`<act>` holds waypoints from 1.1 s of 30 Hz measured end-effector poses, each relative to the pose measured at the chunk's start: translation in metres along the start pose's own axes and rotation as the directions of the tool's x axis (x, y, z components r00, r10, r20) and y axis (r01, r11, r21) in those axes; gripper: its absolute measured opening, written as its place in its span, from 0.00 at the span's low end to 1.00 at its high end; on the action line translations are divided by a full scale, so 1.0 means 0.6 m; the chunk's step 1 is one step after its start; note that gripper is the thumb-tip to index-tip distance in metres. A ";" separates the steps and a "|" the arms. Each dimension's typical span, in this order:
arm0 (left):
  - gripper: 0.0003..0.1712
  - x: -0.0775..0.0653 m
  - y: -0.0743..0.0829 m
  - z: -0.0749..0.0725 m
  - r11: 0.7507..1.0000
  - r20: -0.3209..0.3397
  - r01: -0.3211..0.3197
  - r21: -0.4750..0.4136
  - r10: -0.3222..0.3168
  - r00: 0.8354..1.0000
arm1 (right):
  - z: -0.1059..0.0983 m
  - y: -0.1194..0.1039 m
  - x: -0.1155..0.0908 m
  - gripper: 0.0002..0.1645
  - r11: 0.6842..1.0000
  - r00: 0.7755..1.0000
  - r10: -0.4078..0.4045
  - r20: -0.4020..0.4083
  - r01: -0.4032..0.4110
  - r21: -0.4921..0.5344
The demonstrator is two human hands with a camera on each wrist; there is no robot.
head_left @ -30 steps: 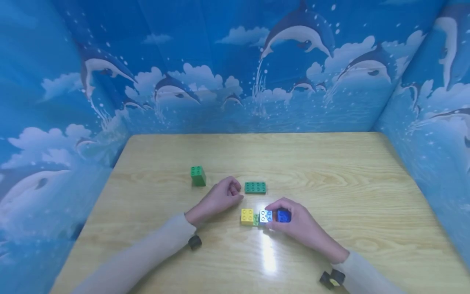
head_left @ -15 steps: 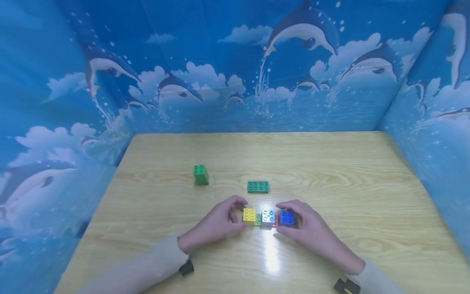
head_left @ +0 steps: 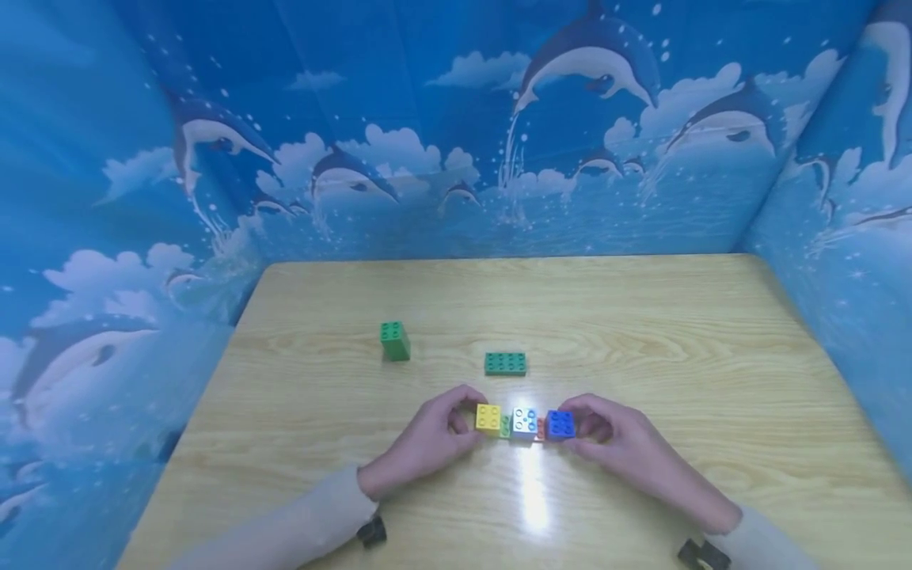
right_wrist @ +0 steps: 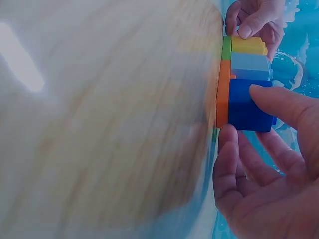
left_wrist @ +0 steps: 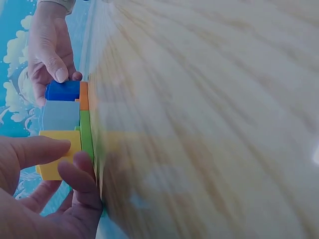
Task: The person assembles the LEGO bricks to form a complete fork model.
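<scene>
A row of toy building bricks lies on the table [head_left: 641,332] in front of me. Its base is a light green brick [left_wrist: 86,135] beside an orange brick [right_wrist: 223,94]. On top, left to right, stand a yellow brick [head_left: 488,418], a light blue brick [head_left: 524,423] and a dark blue brick [head_left: 560,425], with gaps between them. My left hand [head_left: 433,435] pinches the yellow brick at the left end, thumb on its near side. At the other end my right hand [head_left: 627,437] holds the dark blue brick between thumb and fingers.
Beyond the row lies a flat dark green brick [head_left: 505,364] with studs up. Farther left a tall green brick stack [head_left: 395,342] stands upright. A blue dolphin-print backdrop [head_left: 427,206] rises along the table's back and sides.
My left hand has come from near the flat green brick down to the yellow brick. My right hand has shifted right, from the light blue brick to the dark blue one.
</scene>
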State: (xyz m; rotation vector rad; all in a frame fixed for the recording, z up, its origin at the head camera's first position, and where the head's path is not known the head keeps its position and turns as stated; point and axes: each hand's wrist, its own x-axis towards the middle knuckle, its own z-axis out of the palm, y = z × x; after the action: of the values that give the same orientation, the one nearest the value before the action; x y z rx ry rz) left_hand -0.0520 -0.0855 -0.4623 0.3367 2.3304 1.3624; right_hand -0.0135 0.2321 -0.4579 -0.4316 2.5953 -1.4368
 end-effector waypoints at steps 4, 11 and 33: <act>0.26 -0.001 -0.002 -0.004 1.000 -0.005 -0.016 -0.002 0.016 1.000 | -0.005 0.001 0.005 0.25 0.999 0.999 0.037 0.035 -0.037 0.003; 0.27 0.000 -0.010 -0.016 0.999 -0.016 -0.052 0.010 0.052 0.999 | -0.006 0.001 0.016 0.26 0.998 0.997 0.057 0.046 -0.057 0.002; 0.30 0.053 0.004 -0.060 0.991 -0.157 -0.121 -0.048 0.113 0.981 | -0.011 -0.011 0.097 0.27 0.999 0.999 -0.007 -0.038 0.006 -0.039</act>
State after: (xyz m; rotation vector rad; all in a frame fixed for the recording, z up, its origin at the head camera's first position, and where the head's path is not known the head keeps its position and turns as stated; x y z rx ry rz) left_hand -0.0971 -0.0991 -0.4518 0.3680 2.4240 1.5590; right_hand -0.0693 0.2158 -0.4483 -0.4225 2.6575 -1.4125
